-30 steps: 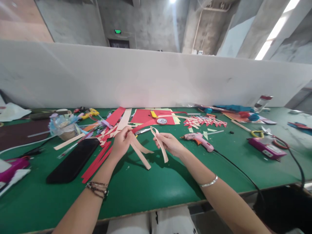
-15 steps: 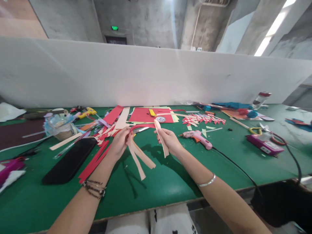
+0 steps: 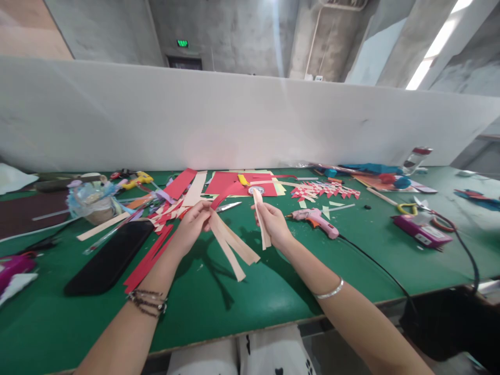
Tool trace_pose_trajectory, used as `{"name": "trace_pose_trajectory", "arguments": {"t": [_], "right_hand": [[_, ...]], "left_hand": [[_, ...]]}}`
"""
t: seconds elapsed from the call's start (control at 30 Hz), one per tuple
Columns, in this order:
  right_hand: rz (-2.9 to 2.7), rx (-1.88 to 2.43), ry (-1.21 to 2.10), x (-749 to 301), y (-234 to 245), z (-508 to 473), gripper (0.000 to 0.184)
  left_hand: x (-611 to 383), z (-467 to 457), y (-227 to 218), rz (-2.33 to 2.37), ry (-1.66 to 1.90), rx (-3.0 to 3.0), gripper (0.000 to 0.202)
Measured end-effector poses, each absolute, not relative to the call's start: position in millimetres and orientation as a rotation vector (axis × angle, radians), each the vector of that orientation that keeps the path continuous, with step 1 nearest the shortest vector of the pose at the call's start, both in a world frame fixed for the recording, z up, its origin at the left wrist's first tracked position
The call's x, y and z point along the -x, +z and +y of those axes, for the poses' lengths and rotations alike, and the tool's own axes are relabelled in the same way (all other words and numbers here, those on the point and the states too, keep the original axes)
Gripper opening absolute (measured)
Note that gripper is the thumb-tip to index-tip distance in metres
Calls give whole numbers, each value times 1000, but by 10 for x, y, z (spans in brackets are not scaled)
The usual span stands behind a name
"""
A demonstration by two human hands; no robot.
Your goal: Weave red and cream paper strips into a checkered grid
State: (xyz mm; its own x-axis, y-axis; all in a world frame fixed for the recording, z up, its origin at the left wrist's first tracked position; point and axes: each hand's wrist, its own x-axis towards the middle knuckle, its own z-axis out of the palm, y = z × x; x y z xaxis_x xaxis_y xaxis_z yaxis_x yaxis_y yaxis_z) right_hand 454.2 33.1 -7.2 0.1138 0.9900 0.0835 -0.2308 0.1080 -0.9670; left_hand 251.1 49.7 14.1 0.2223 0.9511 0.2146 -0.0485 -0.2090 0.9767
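My left hand (image 3: 193,224) is closed round a bundle of beige paper strips (image 3: 232,246) that fan down toward the green table (image 3: 234,297), together with a red strip (image 3: 228,191) arching up and right. My right hand (image 3: 273,224) pinches a single beige strip (image 3: 261,216), held nearly upright just right of the bundle. Both hands hover above the table, a small gap between them.
Red and beige strips (image 3: 152,255) lie by a black phone (image 3: 107,258) on the left. Red paper sheets (image 3: 226,183) and a woven red-and-white piece (image 3: 326,191) lie behind. A pink glue gun (image 3: 314,217) with its cable sits right of my hand. Scissors (image 3: 408,208) and a purple box (image 3: 422,233) lie far right.
My right hand has straightened its strip from a folded loop to nearly upright. My left hand has tilted its bundle, so the strips swing right and the red strip rises.
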Motion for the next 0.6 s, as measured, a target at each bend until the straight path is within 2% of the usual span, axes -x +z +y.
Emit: {"name": "trace_pose_trajectory", "arguments": {"t": [0.6], "right_hand": [[-1162, 1089, 981, -4529, 65, 249, 34]], "left_hand": [[-2493, 522, 95, 1071, 1215, -1459, 14]]}}
